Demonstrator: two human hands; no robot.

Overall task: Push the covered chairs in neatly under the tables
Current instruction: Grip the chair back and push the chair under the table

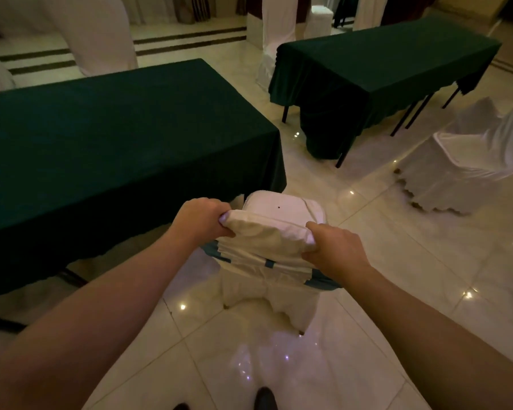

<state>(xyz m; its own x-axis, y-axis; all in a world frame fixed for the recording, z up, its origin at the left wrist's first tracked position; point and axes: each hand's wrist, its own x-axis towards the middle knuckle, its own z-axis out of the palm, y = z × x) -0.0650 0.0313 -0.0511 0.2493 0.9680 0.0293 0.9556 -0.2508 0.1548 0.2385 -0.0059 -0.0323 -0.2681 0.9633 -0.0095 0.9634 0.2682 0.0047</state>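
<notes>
A chair in a white cover [267, 238] with a teal sash stands right in front of me, at the near right corner of a long table draped in dark green cloth [107, 137]. My left hand [200, 218] grips the left end of the chair's back top. My right hand [335, 251] grips the right end. The seat's front edge sits just beside the table's corner, outside the cloth. The chair's legs are mostly hidden by the cover.
A second green-clothed table [397, 60] stands at the back right, with black legs showing. Another white-covered chair [468, 161] stands loose on the right. More covered chairs [101, 34] line the far side. Glossy tile floor [397, 276] lies around me.
</notes>
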